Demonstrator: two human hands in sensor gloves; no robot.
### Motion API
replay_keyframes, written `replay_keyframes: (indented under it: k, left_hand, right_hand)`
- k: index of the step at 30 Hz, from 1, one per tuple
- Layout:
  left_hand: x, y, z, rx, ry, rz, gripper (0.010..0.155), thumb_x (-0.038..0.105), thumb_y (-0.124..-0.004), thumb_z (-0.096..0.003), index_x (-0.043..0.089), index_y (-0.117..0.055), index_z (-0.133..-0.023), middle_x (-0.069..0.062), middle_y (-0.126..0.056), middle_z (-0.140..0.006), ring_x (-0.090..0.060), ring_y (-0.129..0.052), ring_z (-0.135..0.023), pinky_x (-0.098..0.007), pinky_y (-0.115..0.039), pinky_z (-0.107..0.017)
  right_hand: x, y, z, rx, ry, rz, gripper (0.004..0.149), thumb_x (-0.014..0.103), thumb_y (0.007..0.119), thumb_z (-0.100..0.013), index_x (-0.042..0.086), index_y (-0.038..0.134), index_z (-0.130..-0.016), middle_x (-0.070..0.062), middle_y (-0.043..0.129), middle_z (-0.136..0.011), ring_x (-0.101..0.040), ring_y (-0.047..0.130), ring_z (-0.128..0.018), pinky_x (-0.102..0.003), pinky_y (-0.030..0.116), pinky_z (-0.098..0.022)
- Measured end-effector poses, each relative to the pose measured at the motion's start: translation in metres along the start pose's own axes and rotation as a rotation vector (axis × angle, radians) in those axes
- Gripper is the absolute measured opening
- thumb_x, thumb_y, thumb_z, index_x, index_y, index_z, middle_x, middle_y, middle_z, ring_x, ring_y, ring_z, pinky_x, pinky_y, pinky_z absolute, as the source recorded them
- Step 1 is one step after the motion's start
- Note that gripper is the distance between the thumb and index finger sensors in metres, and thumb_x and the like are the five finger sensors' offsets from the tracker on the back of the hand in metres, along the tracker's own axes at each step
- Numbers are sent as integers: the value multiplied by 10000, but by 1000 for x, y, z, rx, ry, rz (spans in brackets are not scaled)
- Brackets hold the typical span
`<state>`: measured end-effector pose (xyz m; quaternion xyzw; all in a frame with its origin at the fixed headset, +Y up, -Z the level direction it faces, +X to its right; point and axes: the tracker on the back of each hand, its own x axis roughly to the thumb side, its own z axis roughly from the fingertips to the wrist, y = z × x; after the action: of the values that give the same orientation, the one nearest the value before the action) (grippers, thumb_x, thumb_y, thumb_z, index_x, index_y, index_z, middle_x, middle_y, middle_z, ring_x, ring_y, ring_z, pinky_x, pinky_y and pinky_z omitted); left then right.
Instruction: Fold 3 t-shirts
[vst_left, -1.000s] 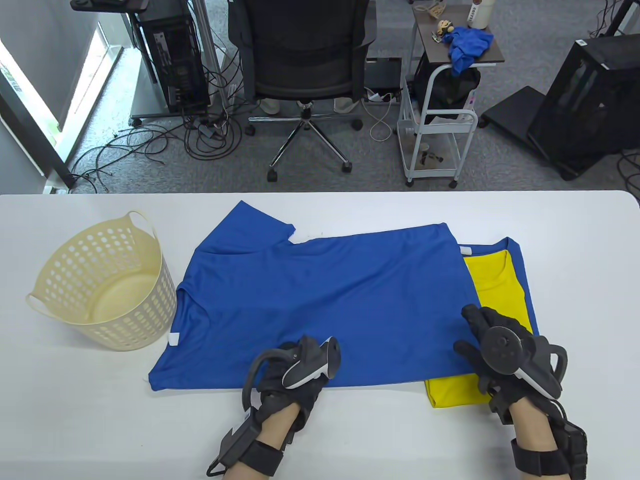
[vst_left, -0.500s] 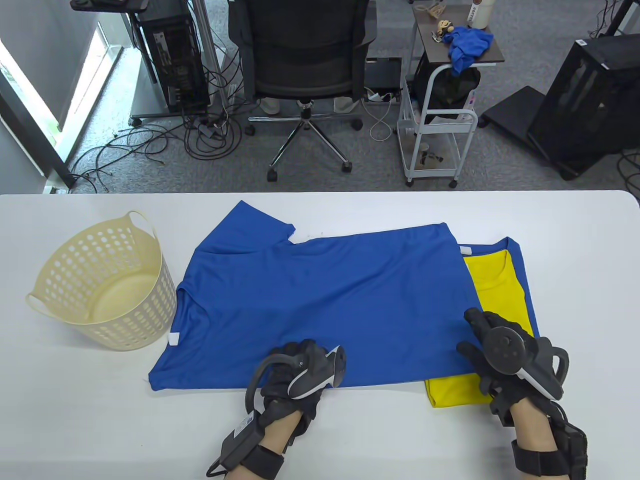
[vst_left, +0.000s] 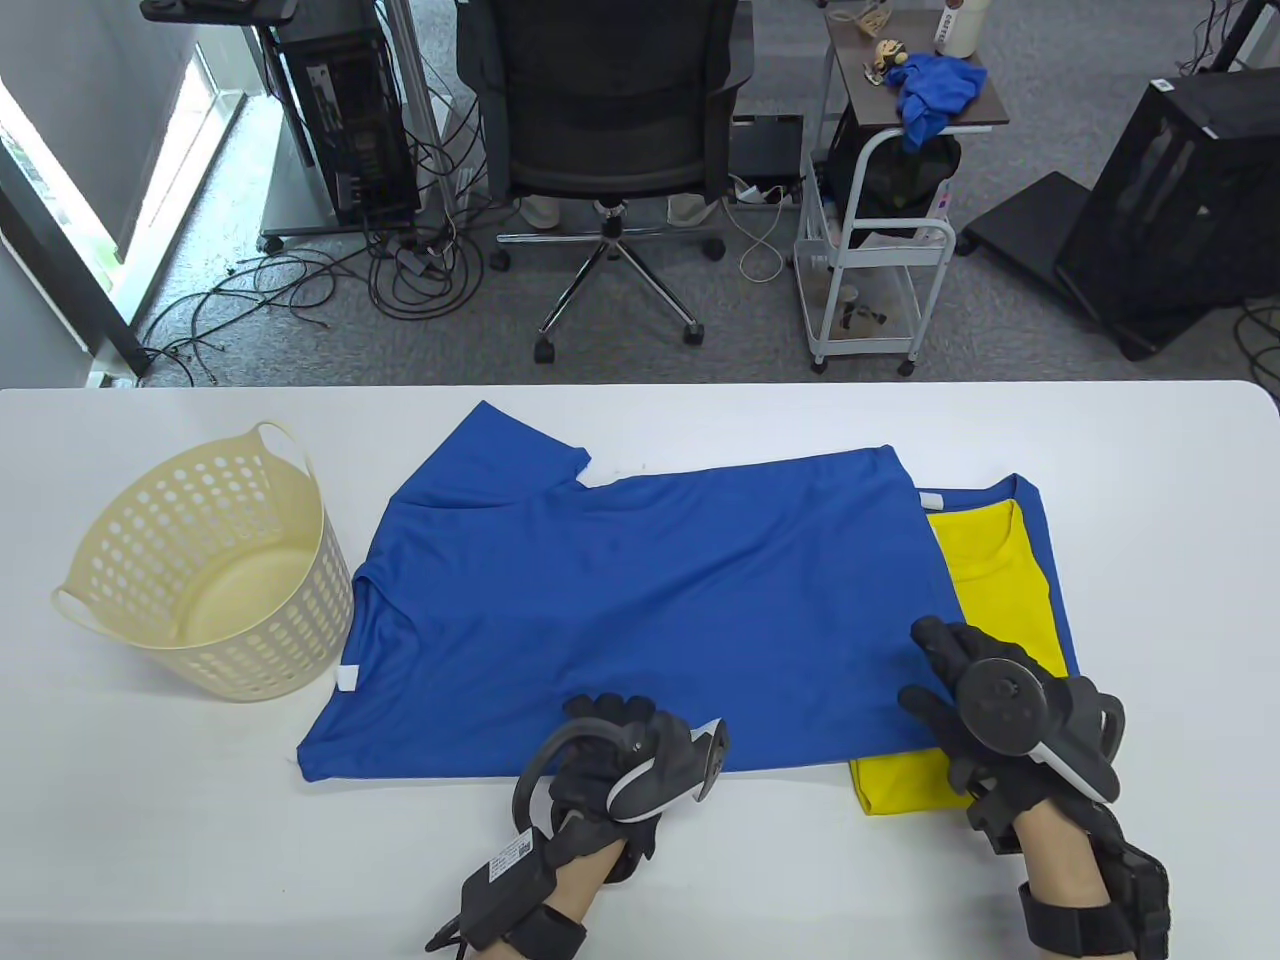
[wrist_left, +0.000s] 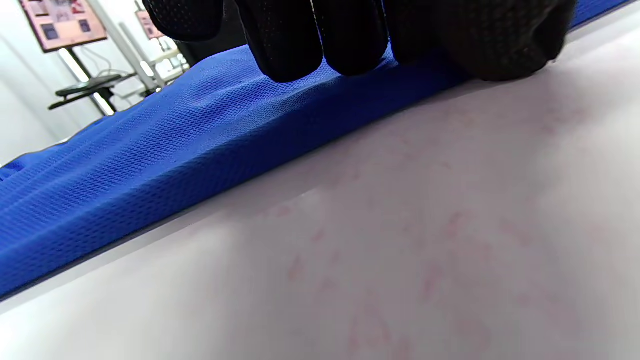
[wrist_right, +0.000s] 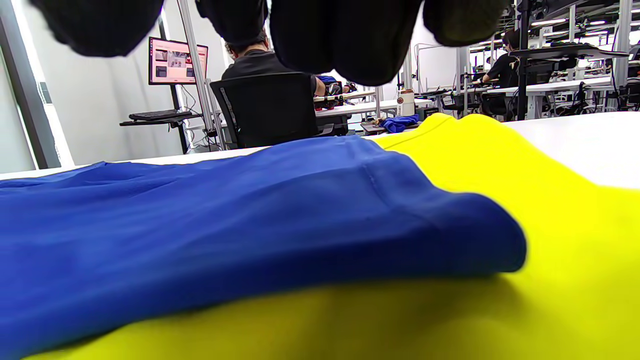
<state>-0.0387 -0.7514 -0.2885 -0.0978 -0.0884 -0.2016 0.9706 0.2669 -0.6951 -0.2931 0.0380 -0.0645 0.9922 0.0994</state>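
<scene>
Blue t-shirt (wrist_left: 150, 150) = fine mesh-knit cloth w/ slight sheen, yellow t-shirt (wrist_right: 500, 165) smooth matt cloth, basket (vst_left: 200, 570) perforated cream plastic, counter (vst_left: 150, 850) smooth matt white.

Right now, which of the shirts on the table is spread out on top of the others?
The big blue t-shirt lies open on top; the yellow shirt only peeks out beneath its right edge.
</scene>
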Motion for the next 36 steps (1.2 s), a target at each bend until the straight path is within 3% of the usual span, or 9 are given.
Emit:
replay_keyframes:
  k: [3,10,14,18,21,26,28,36]
  left_hand:
    - [1,0,-3,51,21,-4,440,537,-748,-384,475,-709,-818,152,-743,-983,-139,-787,-947,-498,-644,-764]
    - [1,4,-2,93,14,-4,416,530,-765,-394,437,-775,-799,171,-790,-938,-113,-829,-907,-489,-663,-756]
    - [-20,35,3,200,65,103,415,530,-761,-405,419,-780,-805,154,-785,-946,-130,-826,-906,-485,-670,-747]
    - [-36,78,2,252,108,102,418,529,-762,-407,407,-786,-806,143,-786,-946,-141,-825,-905,-491,-668,-745]
    - [-39,108,-1,285,125,106,420,524,-753,-411,397,-780,-811,137,-782,-950,-145,-823,-906,-490,-669,-745]
    - [-34,152,-7,320,126,167,422,529,-749,-415,389,-783,-811,131,-786,-945,-150,-827,-900,-491,-671,-742]
    - [-30,166,-7,346,131,160,421,531,-749,-415,389,-785,-810,130,-788,-944,-149,-831,-897,-490,-673,-741]
    - [-9,212,-8,383,147,239,422,547,-744,-422,378,-799,-805,123,-805,-932,-153,-846,-880,-486,-686,-732]
  right_hand:
    - [1,1,0,4,-4,0,670,488,765,-411,262,560,-1008,-107,666,-1035,-413,735,-894,-647,570,-660]
    - [-4,-9,-2,-18,-3,-66,654,487,762,-419,257,581,-1004,-106,684,-1028,-422,732,-896,-653,563,-663]
    - [6,-36,-7,-49,-28,-156,629,498,747,-437,241,627,-998,-121,717,-1015,-436,753,-880,-655,579,-651]
    - [41,-51,-25,163,-49,-280,628,509,712,-452,212,632,-1000,-148,682,-1033,-465,706,-901,-673,532,-667]
    - [70,-40,-33,191,-103,-302,685,549,684,-441,201,591,-1023,-156,630,-1065,-470,667,-927,-671,521,-675]
    - [96,14,-40,233,-138,-329,808,638,638,-387,215,480,-1058,-132,495,-1130,-480,563,-984,-676,471,-699]
    - [98,26,-40,278,-134,-296,832,656,624,-375,189,494,-1051,-148,478,-1133,-497,541,-986,-691,445,-700]
    - [98,18,-31,185,-177,-325,893,674,637,-365,142,446,-1058,-162,446,-1134,-471,553,-983,-694,438,-703]
